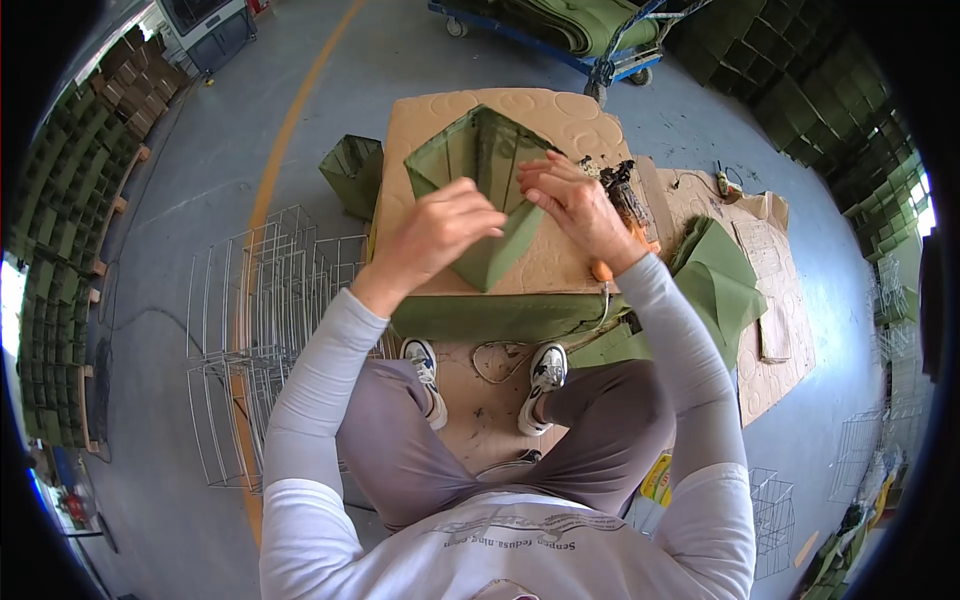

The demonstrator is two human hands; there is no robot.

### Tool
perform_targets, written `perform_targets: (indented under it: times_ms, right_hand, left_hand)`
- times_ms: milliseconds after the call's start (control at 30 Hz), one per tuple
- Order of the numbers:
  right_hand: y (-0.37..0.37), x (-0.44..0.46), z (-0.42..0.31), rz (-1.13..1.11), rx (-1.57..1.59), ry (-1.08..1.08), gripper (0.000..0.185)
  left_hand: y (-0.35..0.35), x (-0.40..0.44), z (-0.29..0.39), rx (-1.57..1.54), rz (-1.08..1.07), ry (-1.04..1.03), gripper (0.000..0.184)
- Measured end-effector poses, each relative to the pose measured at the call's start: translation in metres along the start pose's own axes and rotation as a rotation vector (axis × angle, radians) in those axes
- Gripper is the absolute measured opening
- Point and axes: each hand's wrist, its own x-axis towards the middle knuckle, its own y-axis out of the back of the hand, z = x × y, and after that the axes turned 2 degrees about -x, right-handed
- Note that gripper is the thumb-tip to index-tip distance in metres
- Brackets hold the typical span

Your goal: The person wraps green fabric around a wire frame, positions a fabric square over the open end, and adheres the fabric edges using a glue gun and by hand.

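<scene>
A green fabric box (485,250) with an open top stands on a cardboard-covered work surface (560,265) in front of me. My left hand (440,235) is at the near left edge of the box, its fingers curled together; what they hold, if anything, is too small to make out. At the right edge, my right hand (572,200) has bent fingers over the rim, and whether they pinch the fabric is unclear. To the right of that hand lies a dark tool with an orange handle (601,270).
Wire frames (275,330) stand on the floor at left, beside another green box (352,172). Green fabric pieces (715,280) lie on cardboard at right. A blue cart (560,42) with rolled fabric is ahead. Stacked green boxes (60,240) line the left side.
</scene>
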Motion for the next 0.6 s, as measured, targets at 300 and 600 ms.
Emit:
perform_targets:
  times_ms: [300,600]
  right_hand:
    - [0.021,0.008,0.011,-0.164,-0.064,-0.012,0.036]
    - [0.014,-0.021,-0.074,0.238,-0.141,0.02,0.022]
  left_hand:
    - [-0.038,0.033,0.027,-0.313,-0.045,0.35,0.02]
    - [0.004,-0.008,0.03,-0.018,0.334,0.206,0.021]
